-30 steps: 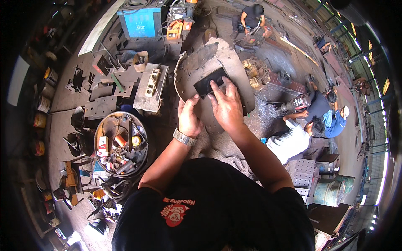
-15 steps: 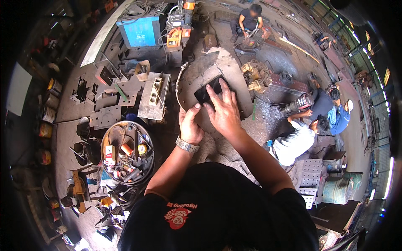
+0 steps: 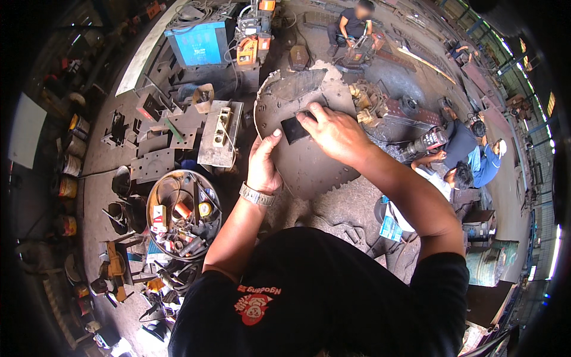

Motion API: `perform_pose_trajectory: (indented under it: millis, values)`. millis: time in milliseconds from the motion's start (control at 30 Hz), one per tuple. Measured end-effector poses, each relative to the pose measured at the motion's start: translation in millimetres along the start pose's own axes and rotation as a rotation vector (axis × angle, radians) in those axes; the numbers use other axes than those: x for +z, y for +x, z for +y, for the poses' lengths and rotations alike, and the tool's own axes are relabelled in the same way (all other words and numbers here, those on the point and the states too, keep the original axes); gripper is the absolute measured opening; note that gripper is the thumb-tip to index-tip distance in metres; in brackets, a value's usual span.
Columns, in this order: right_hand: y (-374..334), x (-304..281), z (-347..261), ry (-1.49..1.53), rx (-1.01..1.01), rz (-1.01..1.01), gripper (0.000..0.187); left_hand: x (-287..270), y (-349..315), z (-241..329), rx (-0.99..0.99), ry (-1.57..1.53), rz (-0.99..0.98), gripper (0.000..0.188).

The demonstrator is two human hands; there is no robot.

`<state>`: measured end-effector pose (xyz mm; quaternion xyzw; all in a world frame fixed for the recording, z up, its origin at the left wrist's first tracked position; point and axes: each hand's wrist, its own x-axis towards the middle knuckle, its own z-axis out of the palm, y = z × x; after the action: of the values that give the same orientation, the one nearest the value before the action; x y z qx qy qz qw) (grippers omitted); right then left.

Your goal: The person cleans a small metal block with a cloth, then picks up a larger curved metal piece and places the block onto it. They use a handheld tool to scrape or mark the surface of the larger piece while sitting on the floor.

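Note:
A worn, grey-brown welding shield (image 3: 321, 163) with a ragged rim is held up in front of my chest. Set in its middle is a dark rectangular lens (image 3: 293, 130). My left hand (image 3: 264, 168) grips the shield's left edge, thumb on the near face and the other fingers hidden behind. Over the lens's right side my right hand (image 3: 340, 135) is closed, its fingers curled and pressed together against the surface. Whether anything small sits between those fingertips is hidden.
Left of me stands a round bin (image 3: 153, 202) of tools and small items. A power strip (image 3: 222, 127) lies on a metal block beyond it. Farther off is a blue machine (image 3: 199, 46). Co-workers crouch at the right, near a grinder (image 3: 429, 141), and another sits (image 3: 355, 27) ahead.
My right hand's fingers, stretched across the lens before, are now curled at its right side. My right elbow has swung outward, and the shield is turned so that more of its face shows.

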<state>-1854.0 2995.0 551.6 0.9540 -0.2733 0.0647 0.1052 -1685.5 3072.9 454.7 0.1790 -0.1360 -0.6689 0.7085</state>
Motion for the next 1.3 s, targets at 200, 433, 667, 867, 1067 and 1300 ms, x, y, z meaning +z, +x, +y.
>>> perform_pose_trajectory:
  millis: [200, 433, 667, 867, 1067, 1300]
  values:
    - [8.7, -12.3, 1.3, 0.063, 0.051, -0.083, 0.024, -7.6, 6.4, 1.9, -0.068, -0.048, -0.010, 0.045]
    - [21.1, -3.1, 23.2, 0.018, -0.113, -0.125, 0.033, -1.3, 7.9, 5.6, -0.020, 0.112, 0.080, 0.043]
    - [33.3, -6.5, 49.4, 0.312, -0.087, -0.110, 0.012, -0.9, 12.1, 2.6, -0.067, 0.081, 0.092, 0.041]
    - [55.2, -44.5, 60.5, 0.616, 0.139, -0.373, 0.013, -3.1, 13.7, 14.3, -0.171, 0.061, 0.051, 0.042]
    - [61.7, -33.8, 58.5, 0.405, 0.020, -0.569, 0.018, 14.9, 12.0, 15.6, -0.122, 0.088, 0.096, 0.044]
    - [70.8, -37.8, 53.8, 0.423, 0.090, -0.641, 0.019, 25.7, 8.3, 15.8, -0.057, 0.122, 0.132, 0.035]
